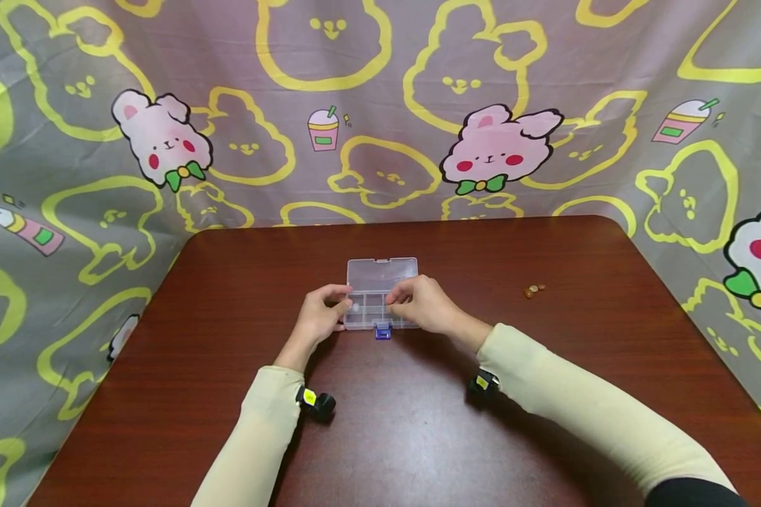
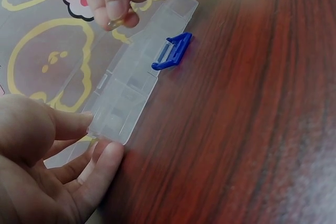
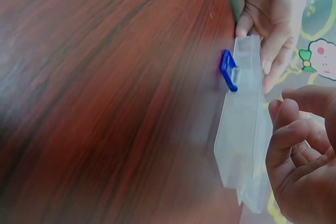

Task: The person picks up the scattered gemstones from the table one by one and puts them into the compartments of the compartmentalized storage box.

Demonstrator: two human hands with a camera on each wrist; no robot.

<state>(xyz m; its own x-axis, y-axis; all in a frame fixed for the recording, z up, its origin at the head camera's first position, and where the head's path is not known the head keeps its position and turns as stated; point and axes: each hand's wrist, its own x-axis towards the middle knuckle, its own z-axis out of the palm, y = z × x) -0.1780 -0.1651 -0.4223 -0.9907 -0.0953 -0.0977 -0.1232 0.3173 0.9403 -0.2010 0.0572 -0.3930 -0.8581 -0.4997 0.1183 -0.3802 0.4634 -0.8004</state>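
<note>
A clear plastic compartment box (image 1: 374, 318) with a blue latch (image 1: 383, 331) lies on the table, its lid (image 1: 380, 273) raised at the far side. My left hand (image 1: 318, 315) grips the box's left end between thumb and fingers. Over the compartments, near the box's middle, hovers my right hand (image 1: 426, 304). Its thumb and fingertips pinch a small shiny yellowish piece (image 2: 115, 23), mostly hidden by the fingers. Inside the front left compartment shows a small whitish spot (image 1: 355, 308).
Several small amber-brown pieces (image 1: 532, 290) lie on the dark red-brown table (image 1: 241, 274) to the right of the box. A patterned cloth (image 1: 380, 120) with cartoon animals hangs behind the table and along both sides.
</note>
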